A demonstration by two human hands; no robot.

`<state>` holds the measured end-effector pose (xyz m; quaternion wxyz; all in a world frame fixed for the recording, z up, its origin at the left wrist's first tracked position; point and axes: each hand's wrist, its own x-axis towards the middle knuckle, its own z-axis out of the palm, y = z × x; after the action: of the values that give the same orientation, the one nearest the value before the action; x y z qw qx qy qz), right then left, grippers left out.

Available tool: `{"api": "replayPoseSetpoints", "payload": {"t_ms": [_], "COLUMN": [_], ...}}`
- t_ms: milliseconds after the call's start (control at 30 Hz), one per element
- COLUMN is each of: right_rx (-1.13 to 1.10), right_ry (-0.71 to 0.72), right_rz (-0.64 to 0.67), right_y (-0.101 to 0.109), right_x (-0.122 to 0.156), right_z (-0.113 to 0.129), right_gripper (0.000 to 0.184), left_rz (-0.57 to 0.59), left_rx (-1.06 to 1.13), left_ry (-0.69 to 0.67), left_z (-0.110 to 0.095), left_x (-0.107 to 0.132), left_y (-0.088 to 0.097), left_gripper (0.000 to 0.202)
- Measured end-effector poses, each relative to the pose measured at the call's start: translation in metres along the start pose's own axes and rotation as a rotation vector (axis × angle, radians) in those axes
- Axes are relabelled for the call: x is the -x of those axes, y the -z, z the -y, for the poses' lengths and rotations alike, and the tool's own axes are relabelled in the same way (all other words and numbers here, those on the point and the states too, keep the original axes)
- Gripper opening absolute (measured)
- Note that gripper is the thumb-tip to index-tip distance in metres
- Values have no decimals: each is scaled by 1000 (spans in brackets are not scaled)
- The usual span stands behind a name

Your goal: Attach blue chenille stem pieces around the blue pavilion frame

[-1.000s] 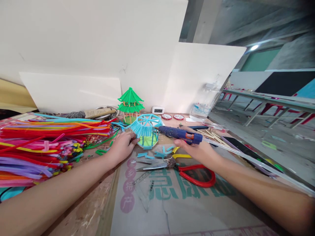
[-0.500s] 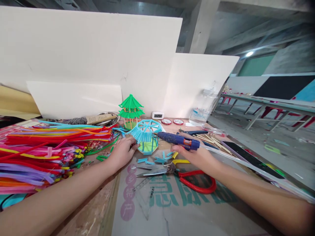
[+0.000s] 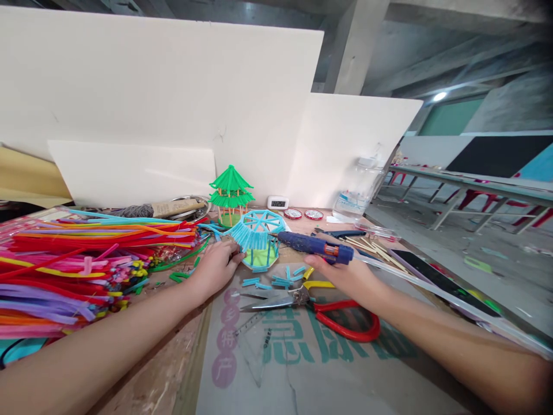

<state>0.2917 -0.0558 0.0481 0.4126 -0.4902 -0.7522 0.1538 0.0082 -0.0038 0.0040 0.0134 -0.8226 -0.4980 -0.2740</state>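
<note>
My right hand is wrapped around a dark blue glue gun, with a long clear glue stick running out of its back. The gun's tip points left, at the edge of a light blue pavilion model made of pipe cleaners, with a spoked roof and a green floor. My left hand closes its fingers on the model's left side. Short blue pipe cleaner pieces lie just in front of the model. Closer to me are scissors with red and yellow handles.
Bundles of coloured pipe cleaners cover the left side. Behind the model stand a green pagoda, a small digital clock and a clear bottle. Pliers, wooden sticks and a phone lie right. White boards rise behind.
Both hands, the glue gun and the model hold nearly the same places. The whole view has shifted very slightly.
</note>
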Motion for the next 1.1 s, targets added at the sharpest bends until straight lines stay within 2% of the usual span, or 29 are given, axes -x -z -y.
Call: {"api": "replayPoseSetpoints", "payload": {"t_ms": [400, 1100], "right_rx": [-7, 21], "right_ry": [9, 40], "right_rz": [23, -10], "right_y": [0, -1], "right_x": [-2, 0], "right_z": [5, -10], "right_gripper": [22, 18], "left_rz": [-2, 3], "left_rx": [5, 23], "left_ry": [-4, 3], "left_z": [-1, 0], "left_x": [0, 0], "left_y": [0, 0], "left_gripper": [31, 33]}}
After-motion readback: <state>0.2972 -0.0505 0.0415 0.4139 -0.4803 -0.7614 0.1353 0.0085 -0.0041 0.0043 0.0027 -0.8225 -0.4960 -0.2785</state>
